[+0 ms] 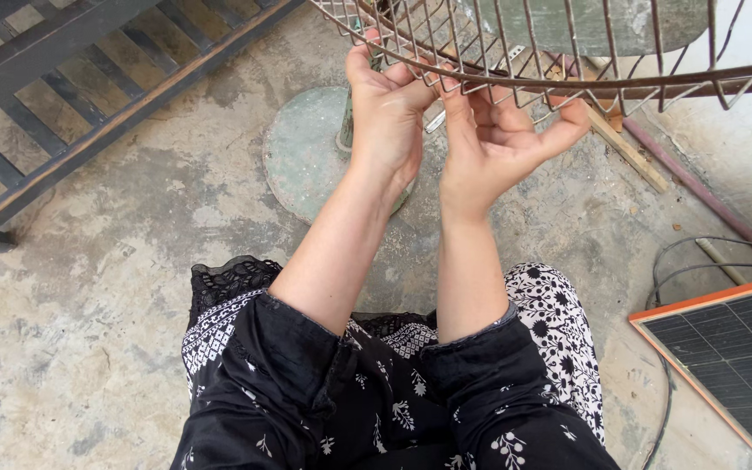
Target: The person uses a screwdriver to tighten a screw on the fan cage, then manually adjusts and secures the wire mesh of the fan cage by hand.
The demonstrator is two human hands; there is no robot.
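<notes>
Head view: both hands, left hand [389, 109] and right hand [497, 139], grip the rusty wire fan guard [567, 52].

A rusty wire fan guard [567, 52] is hanging just above the fingers, its thin ribs running down to a thick round rim. The fingertips are touching this rim from below.

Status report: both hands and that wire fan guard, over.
Left hand and right hand both gripping wire fan guard rim. Round fan base beneath. Nothing blocking.
</notes>
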